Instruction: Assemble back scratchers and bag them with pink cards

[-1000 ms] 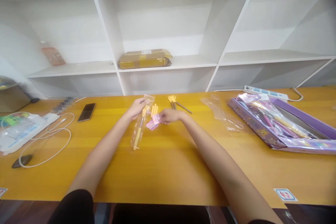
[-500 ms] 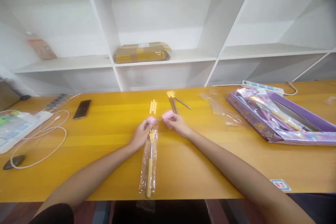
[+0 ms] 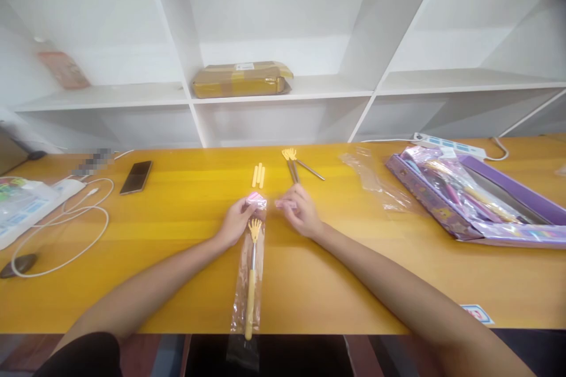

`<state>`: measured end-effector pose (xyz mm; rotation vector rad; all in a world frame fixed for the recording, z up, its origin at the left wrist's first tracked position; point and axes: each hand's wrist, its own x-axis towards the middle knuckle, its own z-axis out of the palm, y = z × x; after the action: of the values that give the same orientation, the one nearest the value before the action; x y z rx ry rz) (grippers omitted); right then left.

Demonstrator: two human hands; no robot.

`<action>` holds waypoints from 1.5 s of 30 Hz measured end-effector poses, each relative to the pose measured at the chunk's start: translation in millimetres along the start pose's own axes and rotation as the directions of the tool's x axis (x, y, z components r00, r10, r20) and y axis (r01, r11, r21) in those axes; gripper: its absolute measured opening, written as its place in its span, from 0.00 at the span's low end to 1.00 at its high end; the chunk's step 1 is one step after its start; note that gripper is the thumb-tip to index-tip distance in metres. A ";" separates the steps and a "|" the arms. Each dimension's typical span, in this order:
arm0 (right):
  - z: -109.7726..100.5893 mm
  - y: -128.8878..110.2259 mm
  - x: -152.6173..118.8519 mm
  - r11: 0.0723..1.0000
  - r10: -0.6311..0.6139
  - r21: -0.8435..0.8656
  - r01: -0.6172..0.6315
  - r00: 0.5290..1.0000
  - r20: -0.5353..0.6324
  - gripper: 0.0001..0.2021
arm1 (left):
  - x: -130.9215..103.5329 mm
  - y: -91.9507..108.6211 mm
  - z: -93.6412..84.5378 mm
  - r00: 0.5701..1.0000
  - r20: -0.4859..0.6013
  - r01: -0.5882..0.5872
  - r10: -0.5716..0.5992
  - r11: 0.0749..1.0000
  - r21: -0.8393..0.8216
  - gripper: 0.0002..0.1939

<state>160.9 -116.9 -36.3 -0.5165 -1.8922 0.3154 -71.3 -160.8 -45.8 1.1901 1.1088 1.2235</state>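
While a bag encases a backscratcher, a box holds packets.

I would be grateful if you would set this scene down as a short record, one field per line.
Left hand: holds a small pink card at the top of a clear plastic bag
Bag contents: yellow hand-shaped scratcher with metal rod and tan handle
Bag position: lower end past the table's front edge
Right hand: holds a small pink piece, details blurred
Beyond the hands: three short yellow sticks; yellow claw-headed metal rods
Far right: purple patterned box holding wrapped items
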 end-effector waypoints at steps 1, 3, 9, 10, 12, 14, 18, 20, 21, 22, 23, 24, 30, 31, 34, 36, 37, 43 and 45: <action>-0.6 -3.8 -0.9 0.991 -0.121 -0.058 0.123 0.992 0.035 0.07 | 0.6 -0.8 -0.3 1.000 0.004 0.005 -0.005 1.000 -0.014 0.28; 1.0 -9.9 -2.7 0.934 -0.317 -0.125 0.333 0.939 0.134 0.10 | 1.4 -1.0 -1.1 1.000 0.009 0.004 -0.004 1.000 -0.016 0.28; 10.6 -17.3 -0.9 0.848 -0.438 -0.178 0.499 0.849 0.295 0.11 | 1.3 0.9 -1.0 1.000 0.021 0.017 -0.016 0.999 -0.052 0.28; 10.9 -16.7 0.0 0.854 -0.420 -0.190 0.483 0.858 0.295 0.09 | 1.0 1.0 -0.5 1.000 0.015 0.023 -0.022 0.998 -0.053 0.28; 10.6 -14.7 1.2 0.863 -0.388 -0.220 0.455 0.875 0.289 0.03 | 0.3 1.2 0.2 0.999 0.000 0.036 -0.036 0.999 -0.040 0.28; 10.2 -12.8 1.1 0.859 -0.381 -0.245 0.450 0.880 0.282 0.04 | -0.3 1.5 0.3 0.999 0.000 0.050 -0.050 0.999 -0.021 0.29; 10.7 -12.7 -2.3 0.828 -0.404 -0.261 0.496 0.851 0.335 0.07 | -0.1 -0.2 -2.3 0.999 0.023 0.036 -0.037 0.999 0.029 0.31; 11.5 -13.1 -4.3 0.813 -0.389 -0.285 0.508 0.837 0.384 0.09 | 0.9 -2.4 -4.1 0.999 0.032 0.028 -0.030 0.999 0.046 0.33; 12.0 -12.7 -5.2 0.807 -0.373 -0.305 0.505 0.838 0.399 0.10 | 1.5 -3.6 -4.7 0.999 0.034 0.026 -0.027 0.999 0.045 0.34; 12.4 -11.8 -5.9 0.804 -0.355 -0.330 0.495 0.844 0.402 0.11 | 2.1 -4.5 -5.0 0.999 0.033 0.023 -0.024 0.999 0.038 0.35; 12.9 -10.4 -6.5 0.802 -0.339 -0.352 0.482 0.854 0.396 0.12 | 2.5 -5.2 -5.0 0.999 0.036 0.020 -0.021 0.999 0.025 0.36; 13.2 -8.5 -6.9 0.803 -0.328 -0.370 0.467 0.865 0.380 0.12 | 2.6 -5.4 -4.8 0.999 0.045 0.021 -0.021 1.000 0.008 0.36; 14.1 3.7 -7.7 0.830 -0.248 -0.428 0.358 0.924 0.291 0.14 | -1.7 0.9 -3.5 0.974 0.220 0.044 -0.045 0.999 0.009 0.26; 14.3 4.7 -7.9 0.838 -0.236 -0.427 0.339 0.931 0.277 0.13 | -2.6 2.5 -3.4 0.968 0.245 0.038 -0.044 0.999 0.027 0.23; 15.3 5.7 -8.3 0.853 -0.210 -0.429 0.298 0.948 0.240 0.13 | -4.1 6.2 -2.1 0.955 0.292 0.025 -0.039 0.998 0.053 0.19; 15.8 5.6 -8.7 0.863 -0.189 -0.426 0.272 0.955 0.227 0.13 | -3.6 7.4 -0.5 0.962 0.273 0.000 -0.019 0.998 0.068 0.19; 15.7 5.5 -8.9 0.874 -0.178 -0.415 0.254 0.961 0.213 0.12 | -3.1 7.6 0.1 0.968 0.252 -0.013 -0.007 0.997 0.076 0.20; 9.3 1.7 -10.9 0.892 -0.321 -0.272 0.360 0.930 0.178 0.06 | -0.4 3.5 -2.4 0.993 0.115 -0.019 0.009 0.996 0.091 0.29; 7.9 -2.8 -11.2 0.850 -0.401 -0.229 0.474 0.865 0.301 0.08 | 0.1 1.6 -4.2 0.995 0.101 -0.009 0.000 0.995 0.094 0.30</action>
<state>156.4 -124.6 -47.0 -0.2261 -2.2487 -0.2273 -75.5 -160.5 -44.6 1.3127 1.0989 1.1116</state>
